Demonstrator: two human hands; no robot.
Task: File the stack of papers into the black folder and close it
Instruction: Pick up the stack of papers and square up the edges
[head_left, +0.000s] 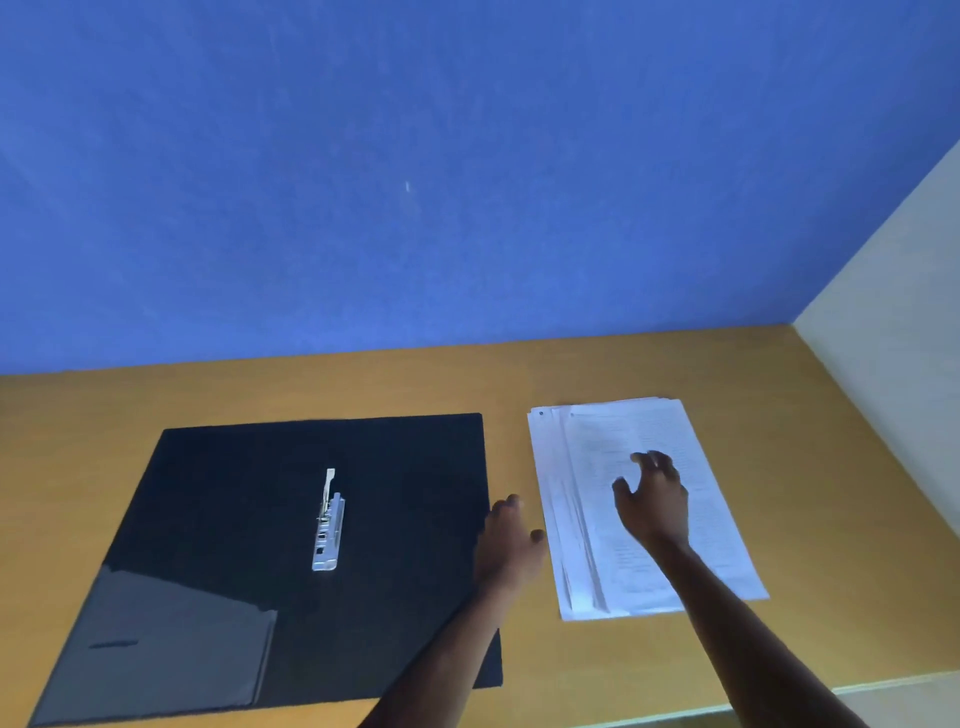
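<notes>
The black folder (249, 519) lies open and flat on the wooden table, left of centre. A silver clip mechanism (328, 525) sits along its spine, its lever raised. To the right lies the stack of white printed papers (717, 530), slightly fanned at its left edge. My right hand (652, 499) hovers over the middle of the stack, fingers spread, holding nothing. My left hand (511, 540) is at the folder's right edge, between folder and papers, fingers loosely curled with nothing in them.
The wooden table (571, 374) meets a blue wall (415, 182) at the back and a pale wall (893, 322) on the right. The table's front edge shows at lower right. A clear pocket (156, 639) covers the folder's near-left corner.
</notes>
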